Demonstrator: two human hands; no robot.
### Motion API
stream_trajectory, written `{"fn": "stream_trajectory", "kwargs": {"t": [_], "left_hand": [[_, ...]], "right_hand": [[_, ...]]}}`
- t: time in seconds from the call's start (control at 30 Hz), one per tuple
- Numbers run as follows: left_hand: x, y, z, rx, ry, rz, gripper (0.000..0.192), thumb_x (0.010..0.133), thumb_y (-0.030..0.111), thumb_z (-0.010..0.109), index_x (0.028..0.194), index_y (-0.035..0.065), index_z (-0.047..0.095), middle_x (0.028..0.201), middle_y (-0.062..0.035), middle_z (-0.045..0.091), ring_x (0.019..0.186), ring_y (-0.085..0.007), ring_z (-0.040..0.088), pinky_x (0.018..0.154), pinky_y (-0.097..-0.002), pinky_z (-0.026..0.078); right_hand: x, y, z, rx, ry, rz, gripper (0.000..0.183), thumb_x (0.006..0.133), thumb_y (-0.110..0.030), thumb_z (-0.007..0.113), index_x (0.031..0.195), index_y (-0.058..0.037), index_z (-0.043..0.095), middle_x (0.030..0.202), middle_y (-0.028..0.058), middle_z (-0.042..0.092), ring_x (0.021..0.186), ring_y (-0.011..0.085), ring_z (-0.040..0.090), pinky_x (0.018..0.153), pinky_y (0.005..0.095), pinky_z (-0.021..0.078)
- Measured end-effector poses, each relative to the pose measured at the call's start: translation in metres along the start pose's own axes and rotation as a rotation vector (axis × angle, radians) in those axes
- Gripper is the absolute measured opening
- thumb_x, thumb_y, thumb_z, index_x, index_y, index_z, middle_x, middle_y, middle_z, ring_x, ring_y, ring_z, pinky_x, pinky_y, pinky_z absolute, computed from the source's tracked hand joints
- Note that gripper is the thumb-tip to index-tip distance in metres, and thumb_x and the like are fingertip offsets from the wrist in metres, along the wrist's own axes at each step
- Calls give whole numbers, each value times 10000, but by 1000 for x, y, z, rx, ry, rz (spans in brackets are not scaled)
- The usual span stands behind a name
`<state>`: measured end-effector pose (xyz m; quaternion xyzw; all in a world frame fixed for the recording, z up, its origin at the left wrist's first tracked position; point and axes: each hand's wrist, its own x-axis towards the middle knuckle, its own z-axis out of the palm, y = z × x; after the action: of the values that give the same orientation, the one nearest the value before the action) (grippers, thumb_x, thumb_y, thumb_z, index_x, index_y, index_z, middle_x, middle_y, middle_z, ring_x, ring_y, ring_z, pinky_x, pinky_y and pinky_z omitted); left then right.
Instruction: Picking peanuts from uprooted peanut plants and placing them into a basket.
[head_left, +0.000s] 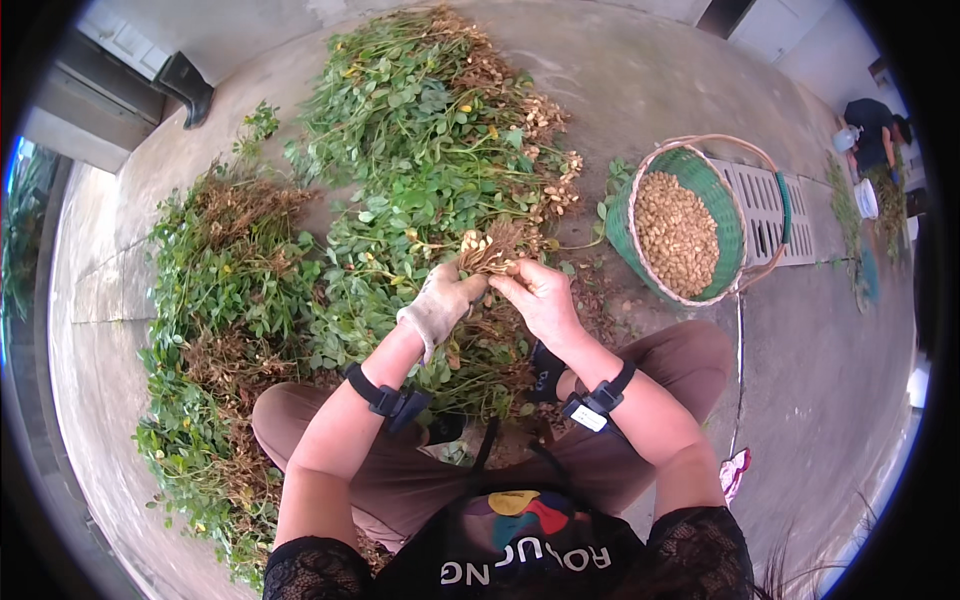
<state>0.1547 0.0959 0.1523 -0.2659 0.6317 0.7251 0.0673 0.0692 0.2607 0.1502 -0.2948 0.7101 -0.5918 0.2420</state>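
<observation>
My left hand (442, 300), in a pale work glove, grips a peanut plant by the base of its stems. The plant's brown roots (491, 251) point away from me, with several peanut pods (475, 241) hanging among them. My bare right hand (536, 296) pinches at the right side of those roots with thumb and fingertips; a pod there is partly hidden by the fingers. Under and beyond both hands spreads a heap of pulled peanut plants (420, 172), green leaves to the left and pods and roots to the right.
To the right, a green woven basket (621, 217) with a tall handle holds loose peanuts (675, 236). It stands beside a slotted drain cover (765, 214). Another plant pile (232, 300) lies left. Rubber boots (185, 88) lean at a wall; another person (874, 135) bends far right.
</observation>
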Motion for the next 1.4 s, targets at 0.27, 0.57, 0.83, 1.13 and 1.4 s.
{"fn": "stream_trajectory", "kwargs": {"t": [0.27, 0.57, 0.83, 1.13, 1.4], "left_hand": [[-2, -6, -35, 654, -98, 407, 372, 852, 84, 696, 1222, 79, 650, 991, -82, 661, 920, -232, 645, 811, -346, 539], [-3, -5, -28, 505, -181, 337, 400, 883, 26, 644, 1279, 85, 632, 1088, -72, 633, 905, -165, 625, 788, -281, 558], [-6, 2, -28, -73, -67, 81, 255, 976, 56, 570, 1221, 15, 623, 858, -15, 633, 708, -96, 588, 606, -252, 491], [-2, -7, -22, 624, -76, 502, 388, 858, 63, 712, 1239, 62, 641, 1092, -99, 672, 980, -210, 654, 850, -317, 548], [10, -13, -36, -659, -284, -235, 267, 999, 250, 544, 1065, 13, 647, 725, -3, 532, 601, -123, 480, 557, -298, 421]], "right_hand": [[-3, -26, -23, 834, -243, 380, 148, 936, -96, 514, 952, -5, 628, 795, 59, 620, 524, 64, 471, 432, 201, 310], [1, -12, -5, -46, 77, 31, 229, 933, -212, 728, 879, -4, 651, 738, -1, 602, 688, 66, 521, 611, 265, 432], [-8, -12, -20, 618, -307, 248, 249, 959, -233, 679, 868, -2, 658, 660, -24, 527, 529, 47, 423, 473, 223, 310], [-8, 6, 5, 299, -94, 245, 276, 941, -293, 727, 921, -20, 698, 710, -48, 560, 604, 34, 445, 510, 221, 348], [-18, -24, -12, 346, -259, 277, 357, 981, -329, 668, 820, -11, 671, 610, -45, 484, 533, 46, 388, 481, 230, 299]]}}
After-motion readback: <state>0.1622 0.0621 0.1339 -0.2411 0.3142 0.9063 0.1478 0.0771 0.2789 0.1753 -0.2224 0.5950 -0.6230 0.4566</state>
